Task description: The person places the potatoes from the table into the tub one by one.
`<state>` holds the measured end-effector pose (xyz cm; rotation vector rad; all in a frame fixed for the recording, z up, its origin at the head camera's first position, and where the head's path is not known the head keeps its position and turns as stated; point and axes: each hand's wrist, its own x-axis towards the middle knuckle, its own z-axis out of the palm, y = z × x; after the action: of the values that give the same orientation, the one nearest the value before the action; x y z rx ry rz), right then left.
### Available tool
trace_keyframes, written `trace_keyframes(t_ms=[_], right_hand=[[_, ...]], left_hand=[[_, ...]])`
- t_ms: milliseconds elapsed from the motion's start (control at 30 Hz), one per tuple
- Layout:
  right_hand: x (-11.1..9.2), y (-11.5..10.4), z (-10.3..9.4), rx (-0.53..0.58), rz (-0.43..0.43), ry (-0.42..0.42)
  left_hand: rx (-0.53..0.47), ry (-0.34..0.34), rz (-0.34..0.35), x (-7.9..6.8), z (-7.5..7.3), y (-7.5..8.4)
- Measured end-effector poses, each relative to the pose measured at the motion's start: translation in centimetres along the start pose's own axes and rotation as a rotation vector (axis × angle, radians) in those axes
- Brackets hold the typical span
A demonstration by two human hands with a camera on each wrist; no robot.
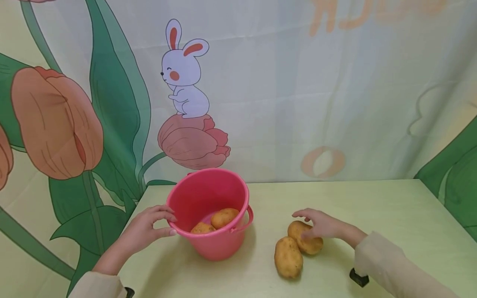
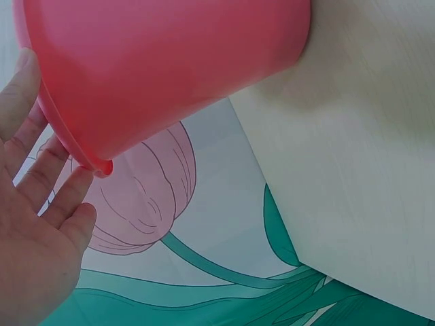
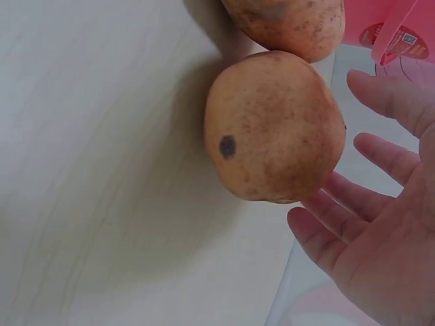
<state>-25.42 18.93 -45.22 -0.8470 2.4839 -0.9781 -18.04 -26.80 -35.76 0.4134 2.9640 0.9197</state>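
While the left hand (image 1: 149,229) grips the pink bucket (image 1: 220,247) by its rim, fingers and thumb bent at the edge, the right hand (image 1: 323,224) is at the far potato (image 1: 299,239), fingers spread wide. Firm contact there: can't tell. Far potato lies on the table (image 1: 376,211), right of the bucket, touching the near potato (image 1: 288,258). Two more potatoes (image 1: 225,217) sit inside the bucket.

Handling, my guess: potatoes firm and dense, some heft, dry skin, so decent friction. Won't crush; a drop could bruise one. Rounded, may roll if pushed off-centre. Best hold is across the middle, thumb on one flank, fingers opposite, clear of the neighbour. Dark spot (image 3: 228,146) on one end may be softer; don't press there. Bucket looks like thin plastic, light, a bit springy; rim likely the stiffest place to hold.

Surface: pale, smooth-looking, faint grain up close, probably not much grip. Room: printed cloth backdrop (image 1: 268,107) behind the table, lightly creased, white rabbit (image 1: 191,101) and big tulips (image 1: 56,124) on it.
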Motion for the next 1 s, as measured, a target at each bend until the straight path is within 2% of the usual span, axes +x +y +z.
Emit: trace_keyframes(t_ms=[733,1000], right_hand=[[-1.5,0.6,0.8,-0.038,-0.057,0.058],[-2.2,0.5,0.9,-0.001,-0.031,0.064]], left_hand=[[0.028,0.015,0.026,0.1,0.0,-0.1],[0.033,0.017,0.023,0.0,0.0,0.1]])
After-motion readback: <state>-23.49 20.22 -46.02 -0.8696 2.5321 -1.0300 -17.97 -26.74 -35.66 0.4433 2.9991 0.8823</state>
